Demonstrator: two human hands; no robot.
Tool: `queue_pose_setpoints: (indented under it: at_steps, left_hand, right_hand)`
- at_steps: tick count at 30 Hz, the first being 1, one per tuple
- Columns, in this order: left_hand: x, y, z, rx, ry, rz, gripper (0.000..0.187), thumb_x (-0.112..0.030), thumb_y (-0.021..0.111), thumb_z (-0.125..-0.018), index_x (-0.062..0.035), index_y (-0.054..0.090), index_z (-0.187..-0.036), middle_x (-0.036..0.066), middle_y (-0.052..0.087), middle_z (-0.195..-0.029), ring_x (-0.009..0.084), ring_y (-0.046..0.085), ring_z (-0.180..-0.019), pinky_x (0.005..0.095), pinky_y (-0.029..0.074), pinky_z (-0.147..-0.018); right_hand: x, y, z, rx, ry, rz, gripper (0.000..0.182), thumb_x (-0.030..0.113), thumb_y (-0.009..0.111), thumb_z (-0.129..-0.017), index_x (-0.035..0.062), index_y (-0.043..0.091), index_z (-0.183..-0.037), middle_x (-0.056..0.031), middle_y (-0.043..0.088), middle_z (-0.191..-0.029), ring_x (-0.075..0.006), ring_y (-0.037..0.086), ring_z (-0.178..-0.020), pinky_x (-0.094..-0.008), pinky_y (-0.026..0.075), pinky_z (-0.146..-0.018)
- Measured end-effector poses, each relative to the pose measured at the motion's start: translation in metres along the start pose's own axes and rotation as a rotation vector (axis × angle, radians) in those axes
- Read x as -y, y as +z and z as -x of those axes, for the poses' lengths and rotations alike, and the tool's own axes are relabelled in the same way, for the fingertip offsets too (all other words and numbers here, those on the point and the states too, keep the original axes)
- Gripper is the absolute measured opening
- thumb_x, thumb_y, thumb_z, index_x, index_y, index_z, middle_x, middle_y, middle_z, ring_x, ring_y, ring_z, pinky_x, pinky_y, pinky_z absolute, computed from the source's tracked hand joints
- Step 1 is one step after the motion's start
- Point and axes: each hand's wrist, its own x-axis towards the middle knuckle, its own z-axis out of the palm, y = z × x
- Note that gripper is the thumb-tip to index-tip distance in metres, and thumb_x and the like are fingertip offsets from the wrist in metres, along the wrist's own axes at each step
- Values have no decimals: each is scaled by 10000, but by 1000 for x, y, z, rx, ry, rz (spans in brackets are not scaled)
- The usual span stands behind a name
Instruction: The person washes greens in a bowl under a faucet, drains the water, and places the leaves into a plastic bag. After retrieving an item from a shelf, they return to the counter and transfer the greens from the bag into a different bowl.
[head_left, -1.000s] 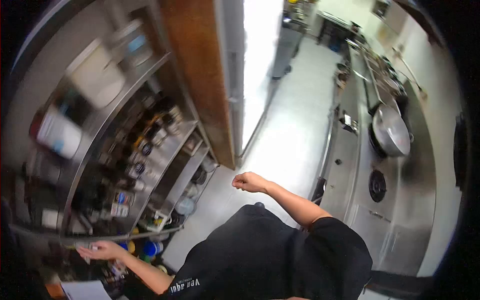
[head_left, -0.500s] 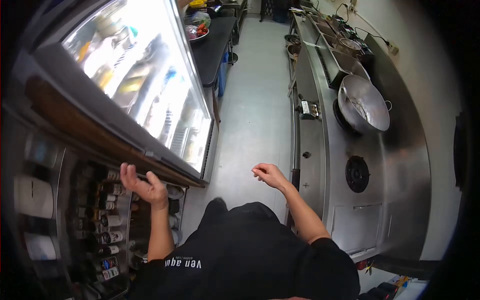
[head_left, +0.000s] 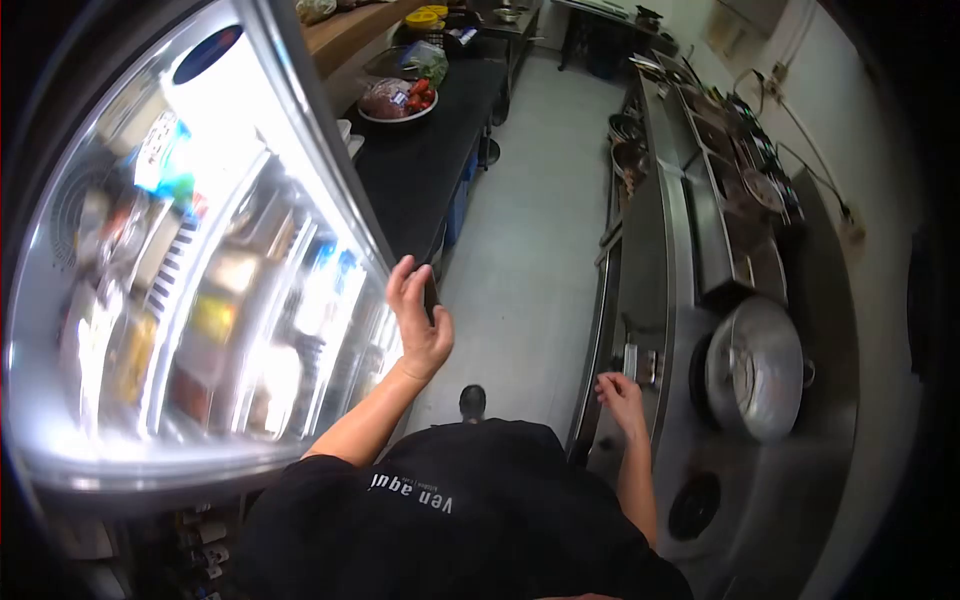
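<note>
My left hand (head_left: 418, 318) is raised with fingers apart, holding nothing, just in front of the lit glass door of a display fridge (head_left: 200, 280) on my left. My right hand (head_left: 622, 393) hangs low at the front edge of the steel cooking range (head_left: 650, 260), loosely curled and holding nothing. Whether it touches the edge is not clear. A large steel wok (head_left: 758, 366) sits on a burner to the right of that hand.
A black counter (head_left: 430, 140) beyond the fridge carries a plate of red food (head_left: 398, 100) and bowls. Pans and pots line the range farther back. A narrow grey floor aisle (head_left: 530, 250) runs between counter and range. My shoe (head_left: 472, 402) shows below.
The view has swung from the bottle shelves to the fridge and along the aisle. My left hand rose from the shelf to fridge-door height. My right hand dropped toward the range edge.
</note>
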Motion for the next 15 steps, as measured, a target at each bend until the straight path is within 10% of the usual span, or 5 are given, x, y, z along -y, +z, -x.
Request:
queue_pose_setpoints:
  at_steps: [15]
  left_hand:
    - [154,342,-244,98,151,100,607,61,508,-727,0,400,-1321,253,234,-1399,390,327,-1238,438,327,-1029]
  right_hand:
    - [39,-85,-374,-160,54,-122,196,223,642,-903,33,664,-946,-14,628,-747,-77,563,-628,-215,465,-570]
